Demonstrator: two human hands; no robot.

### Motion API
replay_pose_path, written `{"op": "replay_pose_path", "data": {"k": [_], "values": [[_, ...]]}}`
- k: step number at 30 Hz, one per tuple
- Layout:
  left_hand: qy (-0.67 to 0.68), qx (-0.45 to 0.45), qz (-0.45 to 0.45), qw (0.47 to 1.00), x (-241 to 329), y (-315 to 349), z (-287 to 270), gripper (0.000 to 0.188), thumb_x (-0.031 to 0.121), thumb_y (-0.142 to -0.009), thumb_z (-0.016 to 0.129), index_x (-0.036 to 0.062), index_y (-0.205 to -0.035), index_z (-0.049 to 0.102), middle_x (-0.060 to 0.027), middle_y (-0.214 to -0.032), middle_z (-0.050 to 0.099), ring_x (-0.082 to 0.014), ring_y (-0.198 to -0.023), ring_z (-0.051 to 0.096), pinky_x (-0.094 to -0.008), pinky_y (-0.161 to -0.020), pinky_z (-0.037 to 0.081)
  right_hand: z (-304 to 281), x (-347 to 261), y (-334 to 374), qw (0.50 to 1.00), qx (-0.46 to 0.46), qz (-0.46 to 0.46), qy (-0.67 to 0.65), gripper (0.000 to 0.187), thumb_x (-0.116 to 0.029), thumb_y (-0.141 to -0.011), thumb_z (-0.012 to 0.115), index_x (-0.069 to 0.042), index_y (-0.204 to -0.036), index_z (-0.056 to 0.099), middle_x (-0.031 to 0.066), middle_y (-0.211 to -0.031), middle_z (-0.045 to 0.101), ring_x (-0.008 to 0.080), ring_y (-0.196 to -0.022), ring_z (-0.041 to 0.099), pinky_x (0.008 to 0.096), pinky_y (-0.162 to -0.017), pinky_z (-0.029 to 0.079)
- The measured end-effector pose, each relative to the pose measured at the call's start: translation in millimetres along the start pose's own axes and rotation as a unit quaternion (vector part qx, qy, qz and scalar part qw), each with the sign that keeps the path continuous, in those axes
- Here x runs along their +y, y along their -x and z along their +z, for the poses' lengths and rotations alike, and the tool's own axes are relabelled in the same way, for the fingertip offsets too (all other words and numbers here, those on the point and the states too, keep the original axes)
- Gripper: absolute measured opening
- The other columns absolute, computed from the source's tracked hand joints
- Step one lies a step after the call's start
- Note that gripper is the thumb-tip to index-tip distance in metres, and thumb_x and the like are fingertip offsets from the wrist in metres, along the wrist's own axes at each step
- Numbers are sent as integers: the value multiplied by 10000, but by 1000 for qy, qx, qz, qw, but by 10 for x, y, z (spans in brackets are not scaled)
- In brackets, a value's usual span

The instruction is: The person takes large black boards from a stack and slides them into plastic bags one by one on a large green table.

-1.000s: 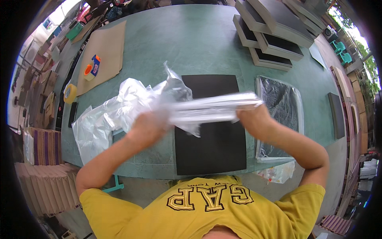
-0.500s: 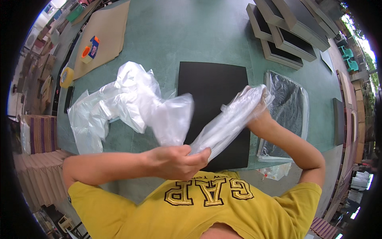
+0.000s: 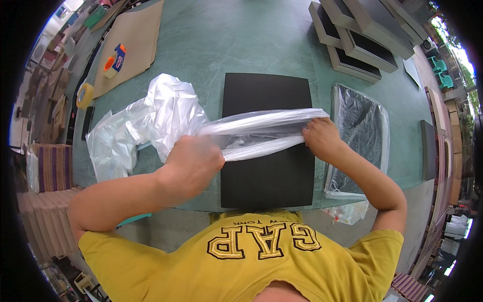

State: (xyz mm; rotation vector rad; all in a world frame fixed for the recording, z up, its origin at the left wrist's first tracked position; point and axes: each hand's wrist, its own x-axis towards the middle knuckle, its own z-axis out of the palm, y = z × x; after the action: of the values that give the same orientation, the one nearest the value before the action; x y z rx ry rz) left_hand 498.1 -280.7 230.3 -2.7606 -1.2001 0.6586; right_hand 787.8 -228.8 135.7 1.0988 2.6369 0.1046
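A clear plastic bag (image 3: 266, 117) is stretched sideways between my two hands, its mouth spread into a long loop. My left hand (image 3: 193, 160), a little blurred, is closed on the bag's left end. Fingers of my right hand (image 3: 323, 136) are wrapped round its right end. Beneath the bag lies a flat black board (image 3: 266, 183) on the green table (image 3: 236, 38), seen through the loop. Left of the board spreads a heap of crumpled clear plastic bags (image 3: 168, 108), near my left hand. A black board in clear plastic (image 3: 359, 138) lies beyond my right hand.
Several black-topped, pale-edged boxes (image 3: 354, 43) are stacked at the far right. Brown cardboard (image 3: 138, 38) at the far left carries a tape roll (image 3: 114, 61); another yellow tape roll (image 3: 84, 95) sits nearby. A dark panel (image 3: 427, 151) stands at the table's right edge.
My left hand has moved up and left, and my right hand slightly down. The bag has gone from a slanted bunch to a level, opened loop across the black board.
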Motion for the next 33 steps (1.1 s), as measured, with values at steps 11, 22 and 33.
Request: {"op": "replay_pose_path", "data": {"k": [11,22,33], "values": [[252,-133,112,952,262,199,958,114,193,-704,598,83,-732,614,-47,-733,603,-192,-717,594,-354,-588,469,-564,23,-179,847,161,152,-482,38,-17,-696,594,-2,-718,567,71,-749,585,150,-666,584,293,-582,466],[346,357,-387,776,-782,-1111,1531,519,-103,-575,536,112,-1047,511,-132,-983,448,-325,-894,533,-393,-749,459,494,266,-713,806,260,263,-463,383,79,-616,457,-29,-968,564,156,-1010,547,326,-988,504,344,-832,402],[440,246,-220,835,-1044,-1746,1297,505,-80,-591,393,83,-1017,610,-174,-882,537,-326,-839,528,-359,-772,416,831,1204,-1033,899,201,173,-349,293,41,-691,480,-8,-957,591,166,-1053,505,327,-979,489,352,-858,381]]}}
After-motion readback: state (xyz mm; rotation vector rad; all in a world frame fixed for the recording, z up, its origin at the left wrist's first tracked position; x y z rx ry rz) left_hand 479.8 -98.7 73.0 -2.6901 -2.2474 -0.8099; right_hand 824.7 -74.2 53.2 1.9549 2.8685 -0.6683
